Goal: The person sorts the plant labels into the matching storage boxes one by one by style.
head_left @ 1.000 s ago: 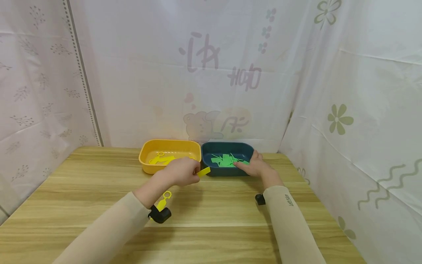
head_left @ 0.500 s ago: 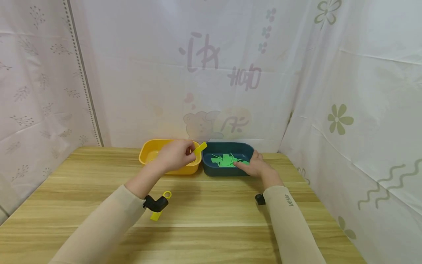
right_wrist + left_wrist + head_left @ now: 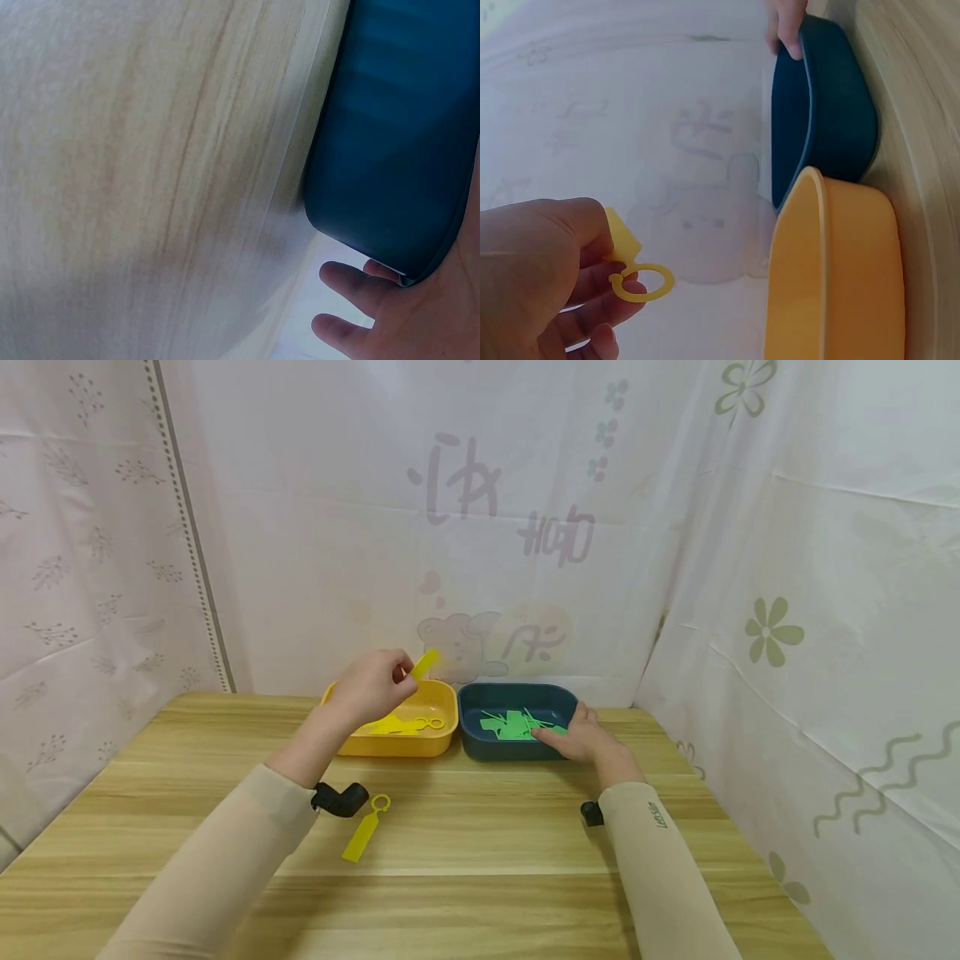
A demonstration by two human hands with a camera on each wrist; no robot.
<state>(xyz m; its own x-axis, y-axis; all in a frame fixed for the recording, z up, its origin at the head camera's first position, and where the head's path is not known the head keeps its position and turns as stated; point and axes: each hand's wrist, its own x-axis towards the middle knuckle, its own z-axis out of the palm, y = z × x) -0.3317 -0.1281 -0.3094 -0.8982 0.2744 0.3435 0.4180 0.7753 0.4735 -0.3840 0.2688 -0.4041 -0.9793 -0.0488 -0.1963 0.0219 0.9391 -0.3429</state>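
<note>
My left hand (image 3: 373, 685) pinches a yellow tag (image 3: 425, 665) above the yellow bin (image 3: 405, 746). In the left wrist view the tag's open hook ring (image 3: 649, 296) sticks out past the fingers. More yellow tags (image 3: 397, 727) lie inside that bin, partly hidden by my wrist. Another yellow hook tag (image 3: 362, 837) lies flat on the table below my left wrist. My right hand (image 3: 583, 739) grips the right end of the dark blue bin (image 3: 498, 750), thumb over the rim and fingers around the outside. Green flat tags and thin stems (image 3: 513, 725) lie in the blue bin.
The two bins stand side by side at the back of the wooden table (image 3: 480, 852). Behind them hangs a pale printed curtain (image 3: 330, 568), with more curtain down both sides. A black wrist camera (image 3: 341, 799) sits at my left cuff.
My left hand has risen and moved back and left with the yellow tag, from in front of the bins to above the yellow bin. The right hand stays put.
</note>
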